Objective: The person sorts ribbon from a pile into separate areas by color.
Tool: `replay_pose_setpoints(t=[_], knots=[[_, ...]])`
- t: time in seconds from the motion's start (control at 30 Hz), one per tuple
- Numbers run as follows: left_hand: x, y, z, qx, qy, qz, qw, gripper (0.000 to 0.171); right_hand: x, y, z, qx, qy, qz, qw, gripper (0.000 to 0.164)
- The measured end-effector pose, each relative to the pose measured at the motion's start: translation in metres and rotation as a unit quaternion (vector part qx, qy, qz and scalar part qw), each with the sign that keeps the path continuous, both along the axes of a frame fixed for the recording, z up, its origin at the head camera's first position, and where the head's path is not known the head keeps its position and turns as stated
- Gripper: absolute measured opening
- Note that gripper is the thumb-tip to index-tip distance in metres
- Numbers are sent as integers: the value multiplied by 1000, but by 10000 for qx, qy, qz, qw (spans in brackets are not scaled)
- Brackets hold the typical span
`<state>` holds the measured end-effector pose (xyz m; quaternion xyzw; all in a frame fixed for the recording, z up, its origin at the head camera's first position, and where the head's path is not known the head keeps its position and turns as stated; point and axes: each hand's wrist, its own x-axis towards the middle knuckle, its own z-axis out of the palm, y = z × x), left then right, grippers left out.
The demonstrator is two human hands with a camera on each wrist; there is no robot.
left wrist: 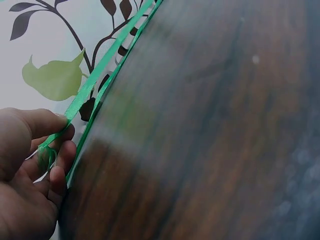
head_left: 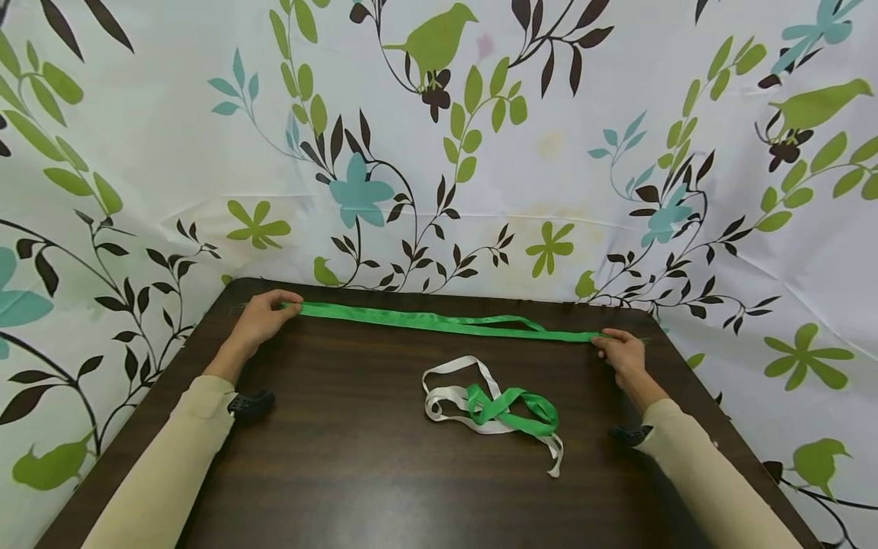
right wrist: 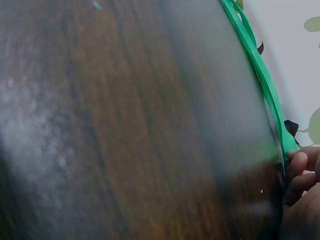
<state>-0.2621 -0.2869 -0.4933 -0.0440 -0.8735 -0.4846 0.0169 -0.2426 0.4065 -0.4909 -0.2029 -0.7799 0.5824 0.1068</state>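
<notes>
Two green strands (head_left: 384, 316) follow the desk's (head_left: 343, 435) far edge, pinched by left hand (head_left: 264, 316) and right hand (head_left: 624, 353). One white-and-green tangle (head_left: 495, 410) lies mid-desk.

Green ribbon (head_left: 384, 315) looks like smooth, shiny satin, white ribbon (head_left: 488, 428) more matt. Table (head_left: 329, 457)'s dark wood-grain with a soft gloss; backdrop (head_left: 480, 229) seems smooth, slightly creased sheeting, sleeves (head_left: 165, 457) matt cloth.

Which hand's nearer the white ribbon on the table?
Right. The right hand is beyond the white ribbon, to its right, pinching the stretched green ribbon. The left hand, pinching that ribbon's other end, is farther off, beyond and left.
</notes>
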Motion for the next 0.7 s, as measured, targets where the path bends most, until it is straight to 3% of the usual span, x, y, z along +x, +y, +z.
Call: replay_pose_setpoints(t=[0.47, 0.7], knots=[[-2, 0, -2, -169, 84, 10, 9998, 38, 0, -1, -2, 0, 90, -33, 10000, 52], [4, 0, 12, -276, 15, 64, 9996, 44, 4, 0, -2, -105, 269, -169, 9994, 50]])
